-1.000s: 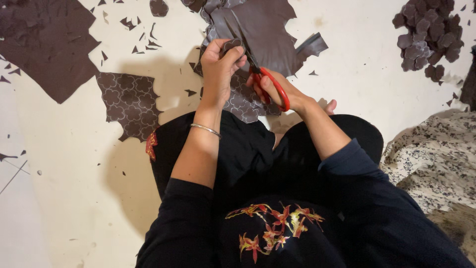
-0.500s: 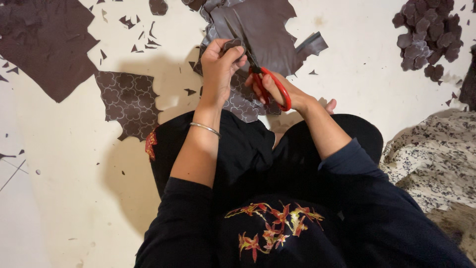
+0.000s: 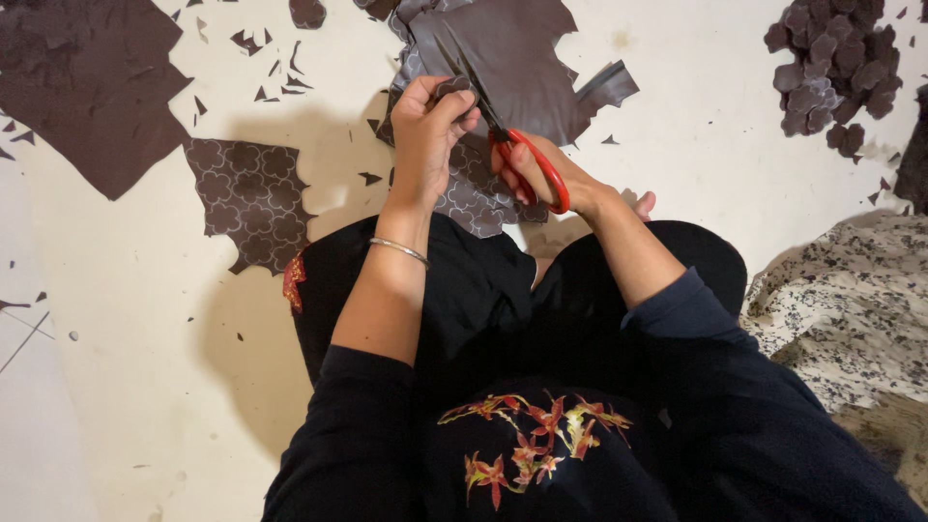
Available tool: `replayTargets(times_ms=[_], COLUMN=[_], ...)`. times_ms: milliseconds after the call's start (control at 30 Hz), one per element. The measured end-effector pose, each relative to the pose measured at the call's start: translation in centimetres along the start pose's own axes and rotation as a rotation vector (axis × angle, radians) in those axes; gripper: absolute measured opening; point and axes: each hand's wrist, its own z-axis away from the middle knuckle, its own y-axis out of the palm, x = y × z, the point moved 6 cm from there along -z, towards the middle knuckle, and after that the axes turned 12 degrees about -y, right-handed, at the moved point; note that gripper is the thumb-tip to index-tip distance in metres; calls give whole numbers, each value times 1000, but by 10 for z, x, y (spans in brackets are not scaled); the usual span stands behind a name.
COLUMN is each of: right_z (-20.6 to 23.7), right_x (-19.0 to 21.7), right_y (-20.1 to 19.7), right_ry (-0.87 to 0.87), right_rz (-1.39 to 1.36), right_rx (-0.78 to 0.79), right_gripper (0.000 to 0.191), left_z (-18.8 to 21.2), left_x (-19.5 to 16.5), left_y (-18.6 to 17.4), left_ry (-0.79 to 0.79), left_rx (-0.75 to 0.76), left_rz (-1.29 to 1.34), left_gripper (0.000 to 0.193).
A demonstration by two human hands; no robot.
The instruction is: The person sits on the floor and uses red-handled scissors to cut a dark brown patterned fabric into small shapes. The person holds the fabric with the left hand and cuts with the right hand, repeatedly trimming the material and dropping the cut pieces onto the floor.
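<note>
The left hand pinches a small cut piece at the edge of the dark brown patterned sheet, held above the lap at 12 o'clock, while the right hand is closed through the red-handled scissors, blades parted against the sheet. Risk as judged: the blades sit just beside the left fingers, so a slip could nick them or spoil the outline. No packages, labels or signs are visible; a heap of cut shapes lies at 2 o'clock and a patterned offcut at 10 o'clock on the pale floor.
</note>
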Motion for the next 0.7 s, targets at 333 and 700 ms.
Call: replayTargets(times_ms=[333, 700], right_z=[-3, 0], right_x=[-1, -2], right_y=[3, 1], right_ry=[-18, 13], right_rz=[-40, -8], right_rx=[12, 4], right_gripper=[104, 101], left_z=[-2, 1], left_x=[4, 2], left_y=[0, 1], left_ry=[-69, -62], left_rx=[8, 18], left_rz=[3, 24], left_gripper=[9, 8])
